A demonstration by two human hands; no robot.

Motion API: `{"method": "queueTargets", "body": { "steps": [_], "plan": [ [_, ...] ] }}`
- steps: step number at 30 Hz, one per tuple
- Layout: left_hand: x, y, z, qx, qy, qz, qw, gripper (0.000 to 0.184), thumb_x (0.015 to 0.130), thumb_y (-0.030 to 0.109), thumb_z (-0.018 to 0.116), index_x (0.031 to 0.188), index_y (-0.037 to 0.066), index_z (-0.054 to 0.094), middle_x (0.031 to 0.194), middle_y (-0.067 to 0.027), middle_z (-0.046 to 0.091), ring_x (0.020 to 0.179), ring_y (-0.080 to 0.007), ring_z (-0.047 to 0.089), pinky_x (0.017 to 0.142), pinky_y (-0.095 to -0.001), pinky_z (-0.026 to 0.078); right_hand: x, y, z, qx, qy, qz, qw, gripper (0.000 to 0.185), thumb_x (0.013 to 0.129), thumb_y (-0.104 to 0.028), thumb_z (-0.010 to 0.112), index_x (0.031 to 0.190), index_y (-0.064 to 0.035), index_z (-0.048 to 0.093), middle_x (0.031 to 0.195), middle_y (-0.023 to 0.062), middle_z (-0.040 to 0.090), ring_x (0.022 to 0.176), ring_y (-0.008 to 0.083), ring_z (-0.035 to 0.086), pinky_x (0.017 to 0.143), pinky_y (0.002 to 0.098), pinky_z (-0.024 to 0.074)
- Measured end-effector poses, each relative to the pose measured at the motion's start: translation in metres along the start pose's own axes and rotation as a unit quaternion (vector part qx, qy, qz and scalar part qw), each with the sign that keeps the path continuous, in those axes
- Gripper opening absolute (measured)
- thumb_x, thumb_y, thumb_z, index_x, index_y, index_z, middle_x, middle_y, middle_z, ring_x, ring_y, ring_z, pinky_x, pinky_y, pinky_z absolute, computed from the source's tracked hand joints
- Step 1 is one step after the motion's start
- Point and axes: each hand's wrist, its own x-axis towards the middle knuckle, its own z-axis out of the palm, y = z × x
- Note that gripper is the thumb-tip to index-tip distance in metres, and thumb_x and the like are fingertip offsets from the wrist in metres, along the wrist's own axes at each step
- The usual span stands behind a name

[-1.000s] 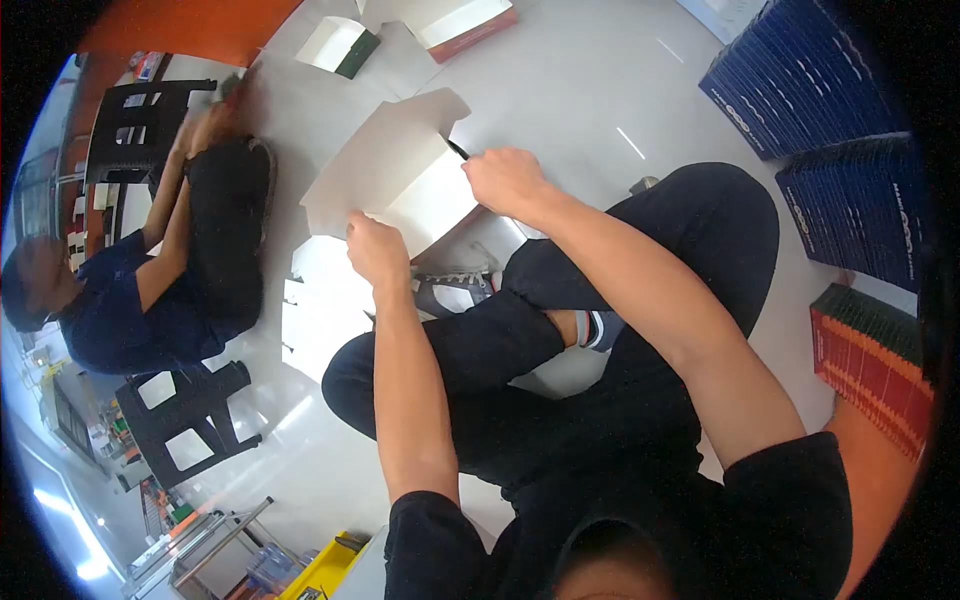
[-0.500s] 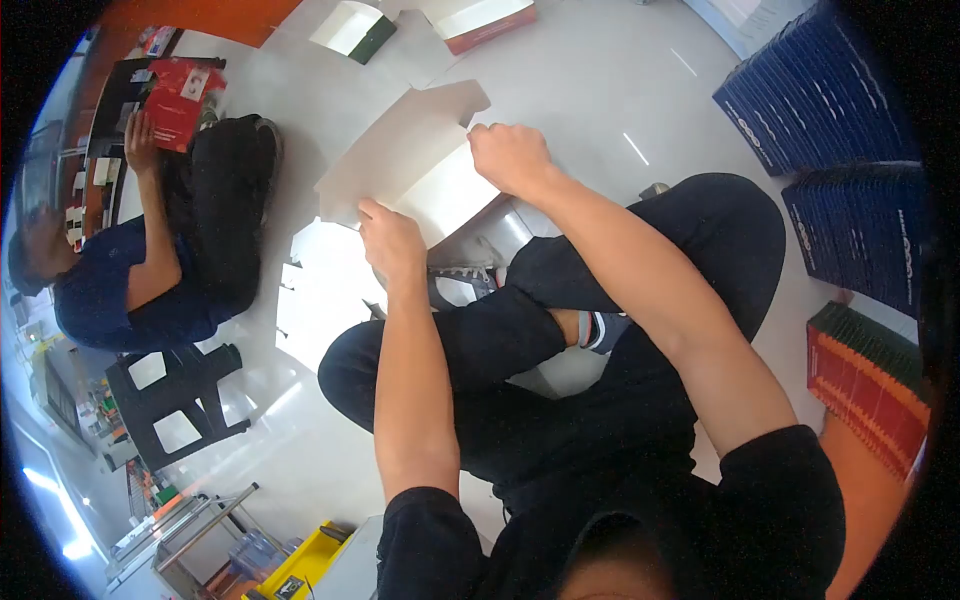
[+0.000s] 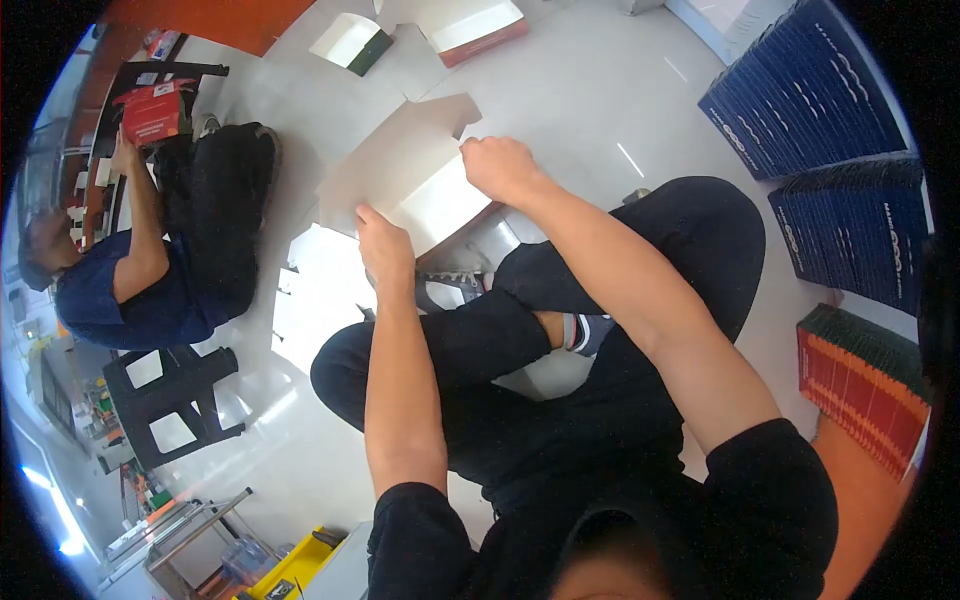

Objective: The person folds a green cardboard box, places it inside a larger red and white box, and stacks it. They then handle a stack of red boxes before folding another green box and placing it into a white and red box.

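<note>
A partly folded carton [image 3: 435,200] stands open in front of my crossed legs, its white inside facing up and its wide flap tilted away. My left hand [image 3: 385,245] pinches the carton's near left corner. At the right end of the carton my right hand [image 3: 500,168] is closed on its edge, the fingertips partly hidden. Beneath and left of the carton, flat white cardboard sheets [image 3: 318,300] lie on the floor beside my knee.
Stacks of blue folded boxes [image 3: 805,90] and red-green ones [image 3: 862,385] stand at the right. Two open boxes [image 3: 352,42] [image 3: 480,30] lie ahead. At left a co-worker [image 3: 140,280] holds a red box [image 3: 155,115], near a black stool [image 3: 175,405]. A yellow bin [image 3: 300,568] is lower left.
Both my hands stay on the carton, which has barely moved. The black object seen earlier by my right hand no longer shows. The co-worker has brought up a red box and is handling it.
</note>
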Motion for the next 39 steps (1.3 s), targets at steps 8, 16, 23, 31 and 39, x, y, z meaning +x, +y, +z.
{"method": "queueTargets", "body": {
  "steps": [8,16,23,31,39],
  "plan": [
    [-0.002,-0.005,0.002,0.052,-0.041,-0.012,0.998,0.02,0.092,-0.003,0.048,0.111,-0.003,0.045,0.113,-0.0294,0.059,0.102,-0.0487,0.064,0.085,-0.053,0.054,-0.001,-0.002,-0.007,-0.023,-0.015,-0.003,1.0,0.031,0.094,-0.017,0.048,0.1,-0.0037,0.075,0.105,0.021,0.074,0.097,0.0368,0.072,0.086,0.0496,0.0566],
    [0.0,-0.014,0.014,0.119,-0.061,0.015,0.991,0.028,0.095,0.001,0.05,0.122,-0.004,0.048,0.107,-0.024,0.065,0.096,-0.0363,0.071,0.077,-0.0459,0.061,0.047,0.048,-0.008,0.118,0.211,0.073,0.968,0.046,0.101,-0.043,0.046,0.106,-0.0043,0.071,0.106,0.0238,0.071,0.104,0.0465,0.065,0.09,0.0554,0.0505],
    [-0.005,-0.004,0.015,0.026,0.018,-0.01,0.999,0.029,0.092,0.004,0.052,0.12,-0.002,0.048,0.107,-0.0239,0.061,0.092,-0.0382,0.069,0.072,-0.0456,0.06,0.174,0.113,-0.023,-0.128,0.258,-0.131,0.949,0.074,0.086,-0.017,0.066,0.151,-0.0005,0.035,0.147,0.019,0.05,0.138,0.0382,0.044,0.118,0.0482,0.0294],
    [0.0,0.002,0.026,-0.013,0.051,0.024,0.998,0.028,0.09,0.006,0.06,0.115,0.002,0.046,0.106,-0.0167,0.058,0.087,-0.0343,0.068,0.067,-0.0424,0.061,0.137,0.113,-0.054,-0.262,0.056,-0.02,0.963,0.032,0.087,-0.016,0.067,0.117,-0.0057,0.067,0.108,0.0146,0.066,0.107,0.0365,0.062,0.093,0.0544,0.0481],
    [0.007,0.015,0.016,-0.114,0.022,-0.026,0.993,0.03,0.09,0.001,0.055,0.118,0.002,0.045,0.113,-0.0213,0.057,0.098,-0.0397,0.067,0.078,-0.0475,0.059,0.078,0.098,-0.111,0.123,0.275,-0.001,0.953,0.031,0.095,-0.016,0.066,0.121,0.0017,0.065,0.105,0.0181,0.07,0.094,0.031,0.068,0.086,0.0392,0.052]
  ]
}}
